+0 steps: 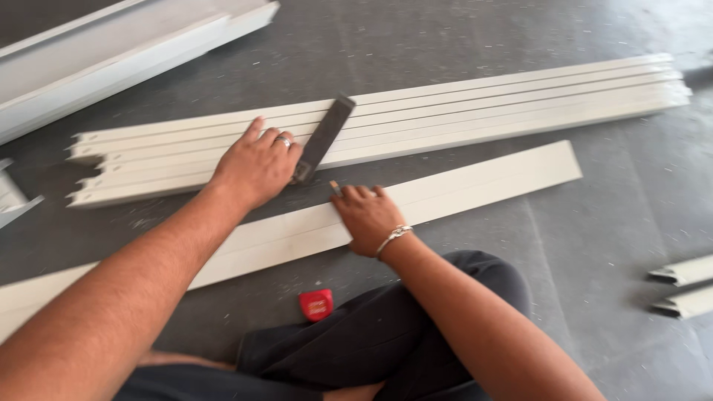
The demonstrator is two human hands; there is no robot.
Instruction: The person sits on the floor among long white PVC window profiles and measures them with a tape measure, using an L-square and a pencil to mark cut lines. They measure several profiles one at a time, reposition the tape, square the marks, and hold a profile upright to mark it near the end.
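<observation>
Left hand (256, 165) gripping lower end of dark flat bar (321, 139); bar lies tilted across bundle of white profiles (475, 111) on grey floor (594, 223). Ring on one finger. Right hand (369, 217) pressed on long white strip (460, 191), fingers curled around small pencil-like stub, tip blurred. Strip lies just in front of bundle, roughly parallel. Red tape measure (316, 304) on floor beside knee. More white sections upper left (111, 44) and offcuts far right (687, 286).
</observation>
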